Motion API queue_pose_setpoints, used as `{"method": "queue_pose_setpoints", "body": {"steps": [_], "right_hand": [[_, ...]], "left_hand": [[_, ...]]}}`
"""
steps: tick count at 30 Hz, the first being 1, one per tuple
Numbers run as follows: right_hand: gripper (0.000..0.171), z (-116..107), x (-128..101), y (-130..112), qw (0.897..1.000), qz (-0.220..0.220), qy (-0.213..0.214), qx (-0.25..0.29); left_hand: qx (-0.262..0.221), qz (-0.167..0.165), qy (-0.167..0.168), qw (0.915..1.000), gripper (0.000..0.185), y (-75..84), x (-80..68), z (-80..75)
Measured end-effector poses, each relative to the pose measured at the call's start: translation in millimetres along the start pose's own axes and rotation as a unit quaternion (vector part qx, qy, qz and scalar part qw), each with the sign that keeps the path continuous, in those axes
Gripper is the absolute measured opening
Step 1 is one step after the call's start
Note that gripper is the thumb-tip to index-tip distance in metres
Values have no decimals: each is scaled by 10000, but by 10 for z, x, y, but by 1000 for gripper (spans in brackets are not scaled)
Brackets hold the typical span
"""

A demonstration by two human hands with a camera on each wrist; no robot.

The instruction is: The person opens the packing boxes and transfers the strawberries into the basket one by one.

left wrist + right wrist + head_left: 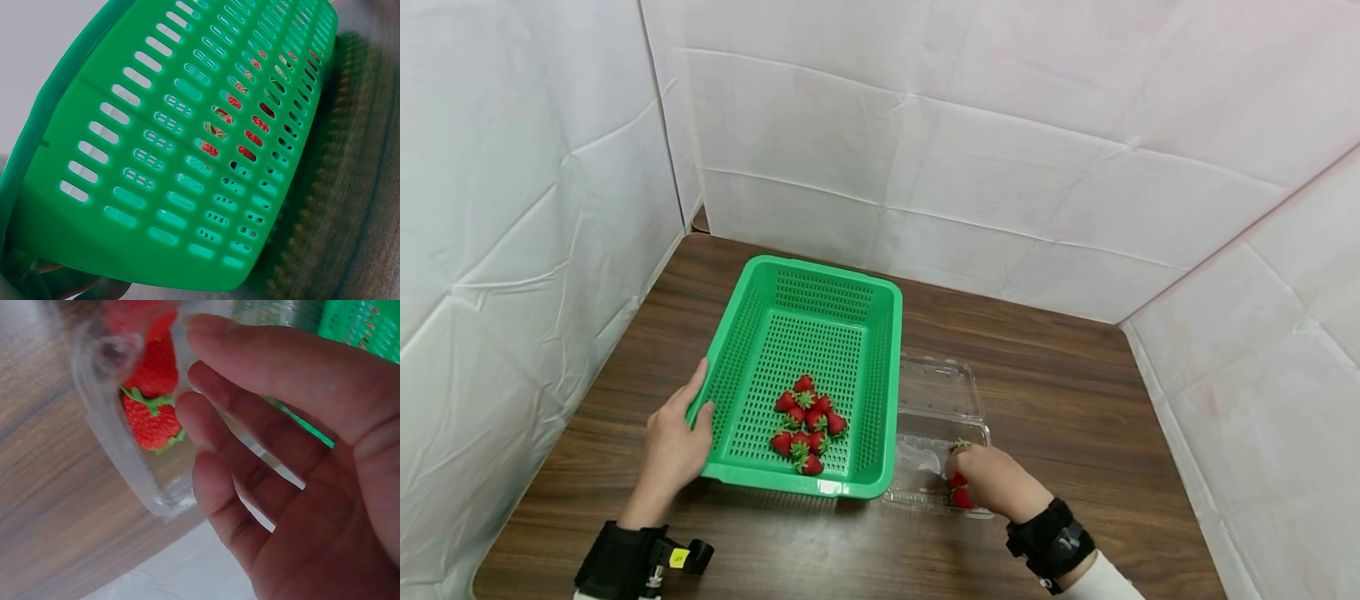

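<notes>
A green slotted plastic basket (pixel 891 392) stands at the middle of the table, with several strawberries (pixel 815 419) grouped toward its near end. My left hand (pixel 673 442) grips the basket's left rim; in the left wrist view its fingers are partly hidden under the rim. To the right lies a clear plastic clamshell box (pixel 938 387), lid folded back, with a few strawberries (pixel 152 424) along its right side. My right hand (pixel 996 479) is over these, fingertips close to the fruit. In the right wrist view its fingers are loosely bent, with nothing between thumb and fingers.
The brown wood-grain table (pixel 1052 400) is bordered by white sheeting (pixel 1000 150) at the back and both sides. The clamshell box sits right beside the basket's right wall, overlapped by it in the head view.
</notes>
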State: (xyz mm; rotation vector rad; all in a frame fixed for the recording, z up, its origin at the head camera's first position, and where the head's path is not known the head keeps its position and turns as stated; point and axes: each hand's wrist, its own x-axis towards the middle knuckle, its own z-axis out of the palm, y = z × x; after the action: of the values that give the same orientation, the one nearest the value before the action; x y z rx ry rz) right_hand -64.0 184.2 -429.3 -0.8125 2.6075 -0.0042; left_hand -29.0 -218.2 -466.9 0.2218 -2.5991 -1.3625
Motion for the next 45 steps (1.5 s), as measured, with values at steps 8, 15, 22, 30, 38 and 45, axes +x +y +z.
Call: {"method": "queue_pose_setpoints", "body": {"steps": [8, 15, 22, 30, 38, 45], "right_hand": [[19, 101, 37, 17, 9995, -209, 78, -232], [27, 173, 77, 55, 9981, -465, 185, -369], [26, 201, 87, 68, 9989, -344, 108, -314], [25, 162, 58, 69, 9988, -136, 342, -329], [32, 236, 66, 122, 9990, -26, 413, -157], [23, 294, 112, 137, 9992, -123, 379, -6]], "left_hand": [[-1, 39, 49, 10000, 60, 0, 1, 2], [87, 61, 78, 9999, 60, -1, -5, 1], [93, 15, 32, 10000, 60, 2, -4, -2], [96, -24, 49, 9999, 60, 4, -4, -6], [120, -32, 50, 9999, 60, 8, -2, -3], [111, 42, 49, 9999, 60, 8, -8, 0]]}}
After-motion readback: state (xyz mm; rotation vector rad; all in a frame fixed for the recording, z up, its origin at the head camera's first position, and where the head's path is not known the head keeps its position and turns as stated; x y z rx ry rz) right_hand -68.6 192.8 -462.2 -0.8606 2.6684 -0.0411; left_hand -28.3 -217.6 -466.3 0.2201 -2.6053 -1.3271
